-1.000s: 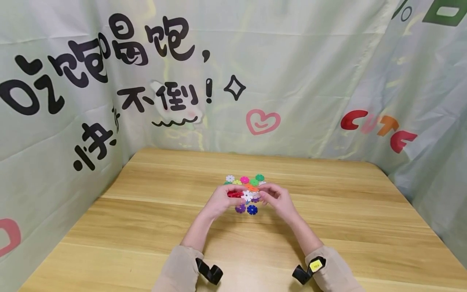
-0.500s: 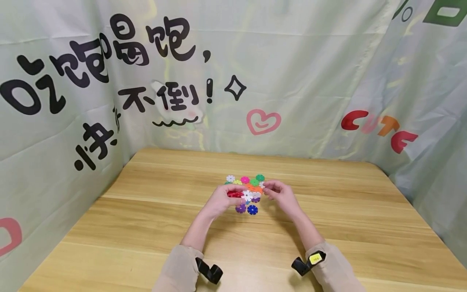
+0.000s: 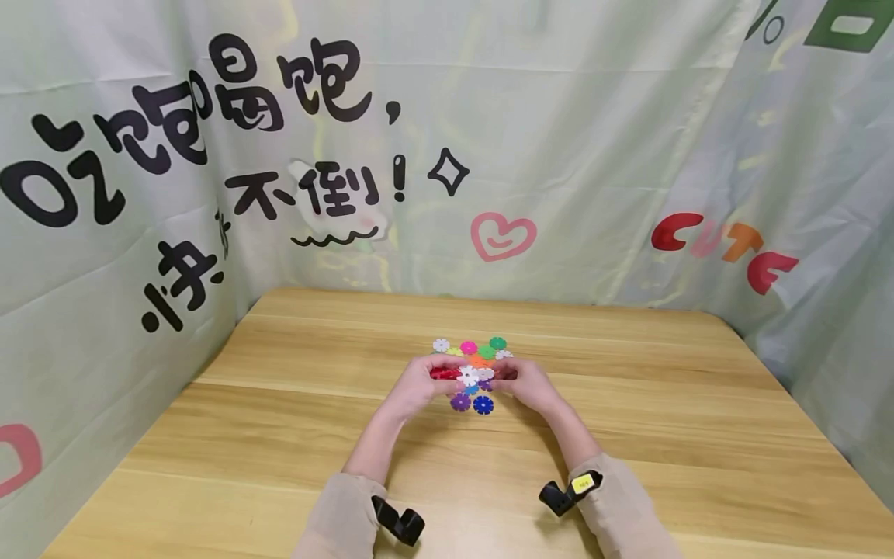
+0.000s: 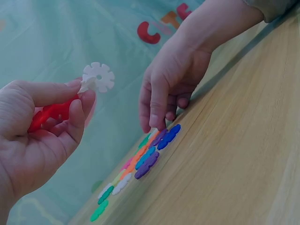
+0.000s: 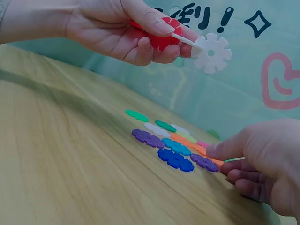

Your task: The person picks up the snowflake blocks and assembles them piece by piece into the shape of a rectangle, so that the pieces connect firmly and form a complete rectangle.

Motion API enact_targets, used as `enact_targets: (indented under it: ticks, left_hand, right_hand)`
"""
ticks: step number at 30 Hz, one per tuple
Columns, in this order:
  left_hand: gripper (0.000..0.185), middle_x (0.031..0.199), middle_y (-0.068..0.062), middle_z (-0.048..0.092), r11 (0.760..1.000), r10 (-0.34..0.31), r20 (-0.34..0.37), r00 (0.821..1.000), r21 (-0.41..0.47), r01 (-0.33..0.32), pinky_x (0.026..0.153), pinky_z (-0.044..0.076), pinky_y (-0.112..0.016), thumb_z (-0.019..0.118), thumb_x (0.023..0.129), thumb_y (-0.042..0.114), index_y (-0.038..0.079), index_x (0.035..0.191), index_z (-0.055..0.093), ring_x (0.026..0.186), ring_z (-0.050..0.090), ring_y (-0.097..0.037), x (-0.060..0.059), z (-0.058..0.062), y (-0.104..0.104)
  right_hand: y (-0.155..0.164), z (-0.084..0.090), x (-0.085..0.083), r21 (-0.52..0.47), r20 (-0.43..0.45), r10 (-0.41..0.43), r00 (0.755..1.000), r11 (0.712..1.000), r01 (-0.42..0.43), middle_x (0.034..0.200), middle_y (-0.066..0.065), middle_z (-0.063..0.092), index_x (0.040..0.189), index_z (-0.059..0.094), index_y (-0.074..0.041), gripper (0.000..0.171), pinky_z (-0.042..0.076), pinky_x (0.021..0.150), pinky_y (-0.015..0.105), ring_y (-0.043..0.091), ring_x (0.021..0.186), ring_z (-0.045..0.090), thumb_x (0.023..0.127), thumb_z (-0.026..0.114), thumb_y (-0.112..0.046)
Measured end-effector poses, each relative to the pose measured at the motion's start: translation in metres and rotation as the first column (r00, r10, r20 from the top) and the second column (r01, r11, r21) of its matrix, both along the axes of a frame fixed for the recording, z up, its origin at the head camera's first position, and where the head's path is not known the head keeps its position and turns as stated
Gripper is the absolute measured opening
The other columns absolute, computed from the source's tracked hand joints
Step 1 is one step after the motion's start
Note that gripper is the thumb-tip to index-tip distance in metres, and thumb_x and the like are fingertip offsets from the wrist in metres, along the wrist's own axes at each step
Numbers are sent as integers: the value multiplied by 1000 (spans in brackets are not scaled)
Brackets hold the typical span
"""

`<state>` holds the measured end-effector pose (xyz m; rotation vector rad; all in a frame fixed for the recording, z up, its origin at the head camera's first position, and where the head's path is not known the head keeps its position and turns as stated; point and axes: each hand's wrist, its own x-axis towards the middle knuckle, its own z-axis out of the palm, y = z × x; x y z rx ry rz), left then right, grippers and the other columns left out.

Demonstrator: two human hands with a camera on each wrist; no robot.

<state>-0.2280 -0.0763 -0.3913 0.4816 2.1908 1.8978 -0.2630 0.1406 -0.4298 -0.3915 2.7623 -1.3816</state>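
My left hand (image 3: 447, 373) (image 4: 79, 96) (image 5: 171, 37) is raised a little above the table and pinches a red toothed disc (image 4: 51, 112) (image 5: 164, 41). A white snowflake disc (image 3: 468, 376) (image 4: 98, 77) (image 5: 212, 53) is slotted onto the red one and sticks out past the fingertips. My right hand (image 3: 506, 374) (image 4: 157, 125) (image 5: 225, 157) is low at the pile of flat coloured discs (image 3: 478, 357) (image 5: 178, 145). Its thumb and fingers pinch a thin pale green disc (image 5: 236, 160), seen edge-on. A blue disc (image 3: 483, 404) (image 5: 176, 160) and a purple disc (image 3: 459, 401) (image 5: 147, 138) lie nearest me.
The wooden table (image 3: 279, 435) is enclosed on the left, back and right by a pale green printed curtain (image 3: 559, 140). Both forearms reach in from the near edge, with black camera straps at the wrists (image 3: 398, 522).
My right hand had reached to the far side of the pile; it has drawn back toward my left hand and dropped low. My left hand holds the red and white discs as before.
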Motion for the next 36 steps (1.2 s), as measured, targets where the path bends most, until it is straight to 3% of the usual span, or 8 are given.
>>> enact_targets:
  ticks: [4, 9, 12, 19, 27, 34, 36]
  left_hand:
    - [41, 98, -10, 65, 1000, 4, -11, 1000, 7, -4, 74, 53, -32, 68, 79, -1, -4, 118, 58, 77, 61, -14, 0, -1, -1]
    - [41, 100, -12, 64, 1000, 0, -13, 1000, 10, 0, 77, 53, -37, 67, 79, -1, -5, 119, 58, 78, 61, -14, 0, -1, -1]
    - [41, 100, -11, 64, 1000, 4, -12, 1000, 13, -3, 77, 53, -37, 68, 79, -1, -5, 118, 58, 78, 61, -14, -1, -2, -1]
    - [39, 99, -11, 64, 1000, 8, -6, 1000, 24, -8, 73, 54, -31, 67, 79, -1, -5, 116, 59, 76, 61, -13, -2, -4, -3]
    - [37, 100, -12, 64, 999, 26, -2, 1000, 28, -25, 77, 53, -43, 67, 79, -2, -5, 115, 60, 74, 60, -13, 0, -1, -1]
    - [37, 98, -11, 64, 999, 30, 6, 1000, 33, -30, 79, 50, -50, 66, 79, -5, -8, 115, 58, 71, 60, -12, 4, 5, -1]
    - [37, 98, -10, 64, 999, 35, 5, 999, 32, -35, 79, 50, -51, 66, 79, -5, -8, 115, 59, 73, 61, -19, 4, 4, -1]
  right_hand:
    - [-4, 0, 0, 95, -44, 19, 999, 995, -15, 85, 2, 61, 108, 66, -3, 30, 47, 72, 34, 18, 79, 54, 79, 71, -10]
    - [-8, 1, 0, 253, -90, 56, 994, 967, -31, 87, 4, 62, 113, 65, -5, 37, 48, 76, 40, 20, 83, 56, 78, 74, -16]
    - [-9, 2, 1, 291, -88, 60, 994, 956, -32, 88, 5, 61, 114, 65, -6, 39, 47, 78, 42, 22, 86, 56, 78, 74, -16]
    - [-8, 3, 0, 262, -50, 84, 995, 963, -68, 81, 2, 56, 95, 64, -8, 22, 44, 69, 35, 18, 76, 50, 78, 75, -15]
    - [-7, 4, 1, 220, -30, 59, 998, 974, -51, 87, 2, 58, 98, 63, -4, 24, 47, 79, 38, 19, 83, 53, 77, 74, -10]
    - [-3, 2, 4, 86, 13, 53, 999, 995, -54, 84, 4, 57, 93, 55, -6, 21, 46, 70, 34, 18, 78, 53, 79, 69, 0]
    - [-1, 2, 4, 48, 17, 56, 998, 997, -57, 81, 5, 58, 92, 55, -6, 19, 44, 67, 32, 19, 75, 53, 80, 68, 2]
